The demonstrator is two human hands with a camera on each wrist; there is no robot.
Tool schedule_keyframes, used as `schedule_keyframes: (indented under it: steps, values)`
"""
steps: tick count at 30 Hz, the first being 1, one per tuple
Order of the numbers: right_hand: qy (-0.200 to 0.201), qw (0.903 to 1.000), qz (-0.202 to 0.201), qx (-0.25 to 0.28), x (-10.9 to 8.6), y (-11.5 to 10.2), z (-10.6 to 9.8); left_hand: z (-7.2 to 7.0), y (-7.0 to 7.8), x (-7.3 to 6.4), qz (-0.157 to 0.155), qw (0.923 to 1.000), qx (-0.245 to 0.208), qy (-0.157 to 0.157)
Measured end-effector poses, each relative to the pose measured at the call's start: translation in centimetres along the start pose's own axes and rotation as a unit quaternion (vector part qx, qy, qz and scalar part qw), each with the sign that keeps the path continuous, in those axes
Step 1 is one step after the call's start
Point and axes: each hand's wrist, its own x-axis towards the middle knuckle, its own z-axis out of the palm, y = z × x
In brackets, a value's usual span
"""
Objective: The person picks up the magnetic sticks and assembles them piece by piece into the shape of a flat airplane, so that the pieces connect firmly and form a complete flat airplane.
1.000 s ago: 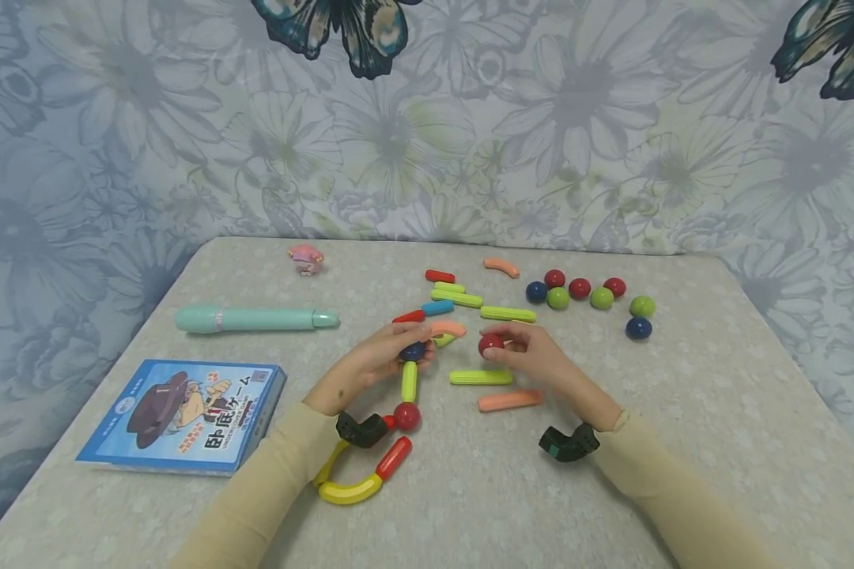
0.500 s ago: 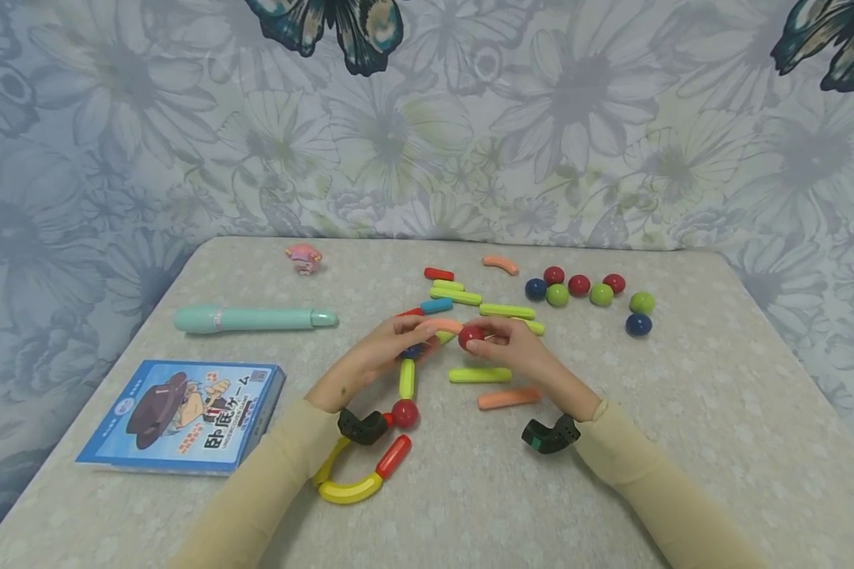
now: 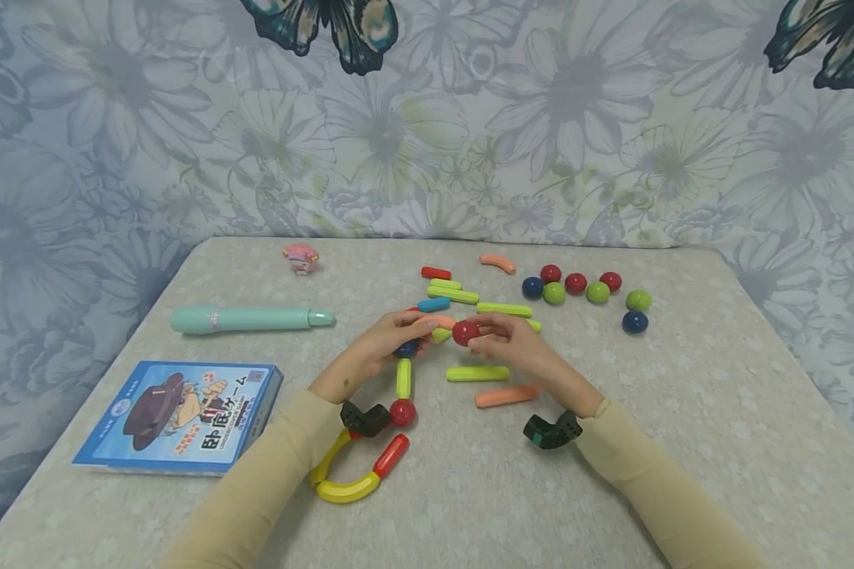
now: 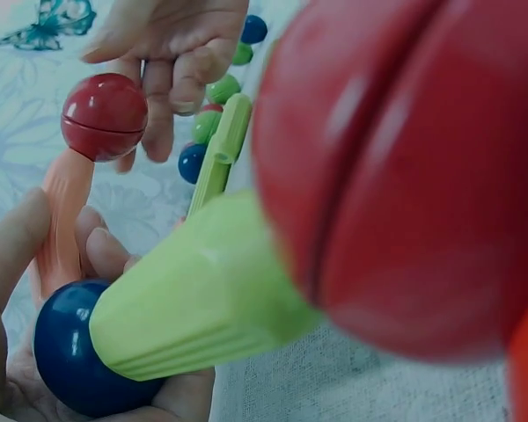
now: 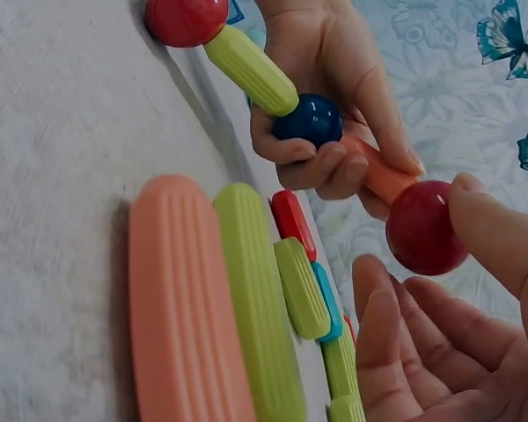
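Observation:
My left hand (image 3: 387,345) holds an orange curved magnetic rod (image 5: 380,170), its thumb along the rod and its fingers around the joint with a blue ball (image 4: 79,347). From that ball a lime rod (image 3: 403,379) runs toward me to a red ball (image 3: 402,413). At the orange rod's far end sits another red ball (image 3: 465,333), touching it. My right hand (image 3: 515,348) is right at this ball: the thumb tip overlaps its edge in the right wrist view, while the other fingers are spread loosely below, apart from it.
Yellow and red rods (image 3: 349,488) form a curve below my left wrist. A lime rod (image 3: 478,374) and an orange rod (image 3: 507,396) lie before my hands. Several balls (image 3: 576,284) are at the back right. A game box (image 3: 178,416), mint tube (image 3: 252,319) and pink figurine (image 3: 301,258) stand left.
My right hand has moved left, bringing the red ball to the end of the orange rod. My left hand has kept its hold, with little movement.

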Motion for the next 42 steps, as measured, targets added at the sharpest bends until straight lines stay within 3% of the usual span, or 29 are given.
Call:
schedule_keyframes:
  steps: [4, 8, 12, 16, 18, 20, 23, 24, 26, 28, 36, 42]
  values:
    - [-0.009, 0.9913, -0.047, -0.123, -0.1, 0.7, -0.1, -0.1, 0.0, 0.0, 0.004, 0.9999, -0.016, -0.003]
    - [-0.03, 0.9611, -0.096, -0.257, -0.2, 1.2, 0.6, -0.1, 0.1, 0.0, 0.0, 0.9998, -0.021, 0.0]
    - [-0.032, 0.943, -0.102, -0.315, -0.3, 1.2, 1.4, 0.0, 0.0, -0.1, -0.011, 0.9998, -0.017, 0.004]
    - [-0.006, 0.9386, -0.085, -0.334, -0.7, 1.3, 0.9, 0.0, -0.2, -0.3, -0.02, 0.9994, -0.028, -0.001]
    - [0.024, 0.9445, -0.073, -0.319, -1.1, 1.3, 0.1, 0.0, -0.3, -0.4, -0.02, 0.9992, -0.035, -0.002]
    - [0.063, 0.9591, -0.045, -0.272, -1.5, 1.2, -0.8, -0.1, -0.4, -0.4, -0.017, 0.999, -0.041, -0.003]
    - [0.091, 0.9913, 0.007, -0.094, -1.8, 0.9, -1.7, -0.2, -0.5, -0.5, -0.012, 0.9989, -0.045, 0.001]
    - [0.094, 0.9949, 0.024, -0.028, -1.8, 0.9, -1.7, -0.3, -0.5, -0.5, -0.01, 0.9989, -0.045, 0.001]
    - [0.088, 0.9906, 0.048, 0.094, -1.8, 0.9, -1.3, -0.4, -0.5, -0.4, -0.007, 0.999, -0.045, 0.001]
    - [0.07, 0.9842, 0.066, 0.149, -1.7, 1.0, -0.6, -0.5, -0.5, -0.4, -0.005, 0.9991, -0.042, 0.002]
    - [-0.013, 0.9937, 0.087, 0.069, -1.6, 1.5, 0.6, -0.5, -0.6, -0.5, -0.01, 0.9989, -0.046, 0.008]
    - [-0.048, 0.993, 0.063, 0.088, -1.7, 1.7, 0.6, -0.7, -0.7, -0.5, -0.004, 0.9987, -0.05, 0.01]
